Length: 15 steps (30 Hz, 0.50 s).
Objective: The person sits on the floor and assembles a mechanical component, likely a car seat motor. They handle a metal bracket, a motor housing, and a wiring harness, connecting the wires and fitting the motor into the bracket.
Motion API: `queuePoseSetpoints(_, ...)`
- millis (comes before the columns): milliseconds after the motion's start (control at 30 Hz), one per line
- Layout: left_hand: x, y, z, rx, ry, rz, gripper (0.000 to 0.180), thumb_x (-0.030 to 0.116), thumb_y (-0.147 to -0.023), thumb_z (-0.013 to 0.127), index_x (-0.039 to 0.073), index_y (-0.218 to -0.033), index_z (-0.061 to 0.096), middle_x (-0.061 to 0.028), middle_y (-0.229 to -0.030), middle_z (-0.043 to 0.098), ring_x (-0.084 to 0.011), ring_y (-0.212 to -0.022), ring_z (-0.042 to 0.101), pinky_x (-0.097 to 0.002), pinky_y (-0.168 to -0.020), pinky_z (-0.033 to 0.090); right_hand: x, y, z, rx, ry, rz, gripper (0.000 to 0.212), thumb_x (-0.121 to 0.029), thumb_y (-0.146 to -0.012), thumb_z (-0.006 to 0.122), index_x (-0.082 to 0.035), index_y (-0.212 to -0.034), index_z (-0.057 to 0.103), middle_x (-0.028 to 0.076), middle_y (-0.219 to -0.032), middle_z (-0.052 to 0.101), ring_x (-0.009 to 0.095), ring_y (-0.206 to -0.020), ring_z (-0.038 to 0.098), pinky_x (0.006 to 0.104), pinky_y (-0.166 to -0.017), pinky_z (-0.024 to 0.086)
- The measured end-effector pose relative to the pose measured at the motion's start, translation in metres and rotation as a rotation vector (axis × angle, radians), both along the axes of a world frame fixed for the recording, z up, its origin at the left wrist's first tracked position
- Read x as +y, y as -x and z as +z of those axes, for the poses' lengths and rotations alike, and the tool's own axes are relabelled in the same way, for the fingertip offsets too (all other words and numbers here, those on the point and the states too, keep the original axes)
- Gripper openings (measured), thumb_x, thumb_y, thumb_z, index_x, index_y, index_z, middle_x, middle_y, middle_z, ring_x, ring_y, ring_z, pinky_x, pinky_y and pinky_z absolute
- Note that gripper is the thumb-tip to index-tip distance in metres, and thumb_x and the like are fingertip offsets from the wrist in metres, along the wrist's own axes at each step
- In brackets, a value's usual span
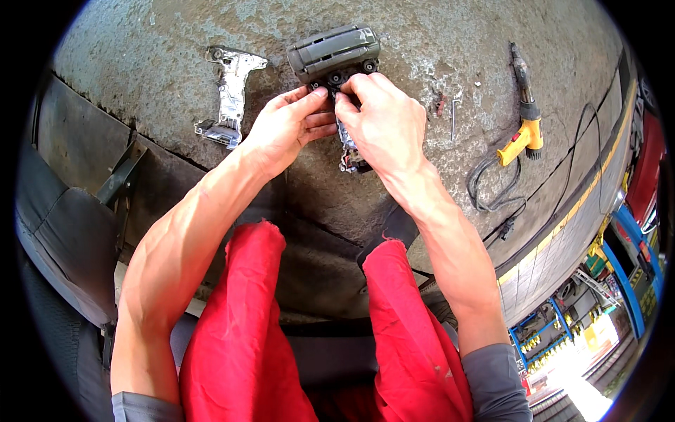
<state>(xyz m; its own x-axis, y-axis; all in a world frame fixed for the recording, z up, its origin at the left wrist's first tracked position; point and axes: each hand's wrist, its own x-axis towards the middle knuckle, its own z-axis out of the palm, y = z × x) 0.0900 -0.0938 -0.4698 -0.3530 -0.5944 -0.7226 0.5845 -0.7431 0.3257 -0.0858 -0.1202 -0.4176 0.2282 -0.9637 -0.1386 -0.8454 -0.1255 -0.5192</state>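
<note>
Red trousers (235, 316) nearest, both legs on the near side of the opened tool; dark padded seat (67, 239) off to its near left.

Left hand (292, 126): fingers part-open and loosely curled, thumb and fingertips up against the opened tool's black neck, on its left side. Grip firmness: can't tell.

Right hand (387, 123): thumb and index drawn almost together at the same neck, from the right; rest of the fingers folded in. Whatever sits in that pinch is hidden.

Opened tool (334, 53) itself: on the worn, stained surface (155, 63) ahead of the knees. Dark grey rounded body just beyond the hands, exposed handle part (346, 148) pointing back toward the knees, partly behind the right hand.

Pale shell half (233, 88) lies left of the tool, not touching it. Right of the tool: small reddish piece (441, 105), then L-shaped key (453, 119) just beside it. Yellow-and-black corded tool (524, 137) farther right, cord (474, 186) looped on its near side. Blue racks (541, 330) and a red vehicle (643, 169) well out to the tool's right.
</note>
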Motion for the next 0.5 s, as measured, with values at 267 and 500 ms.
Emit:
queuePoseSetpoints(267, 0.0004, -0.0003, -0.0018, 0.008, -0.020, 0.006, 0.022, 0.020, -0.107, 0.064, 0.008, -0.125, 0.064, -0.0052, -0.119, 0.072, -0.0200, -0.101, 0.072, -0.0384, -0.093, 0.059, 0.0003, -0.0025, -0.0003, -0.007, 0.019, -0.007, 0.014, -0.024, -0.094, 0.067, -0.011, -0.093, 0.070, 0.010, -0.088, 0.069, 0.037, -0.076, 0.072, 0.0495, -0.065, 0.056)
queuePoseSetpoints(500, -0.0003, 0.0037, 0.0046, -0.020, -0.021, 0.018, 0.017, 0.020, -0.108, 0.060, 0.007, -0.118, 0.064, -0.0062, -0.110, 0.071, -0.0227, -0.101, 0.072, -0.0403, -0.091, 0.058, -0.0073, -0.0009, 0.0084, 0.022, -0.063, 0.034, 0.015, -0.024, -0.095, 0.065, -0.010, -0.094, 0.072, 0.012, -0.091, 0.069, 0.038, -0.080, 0.072, 0.0518, -0.069, 0.056)
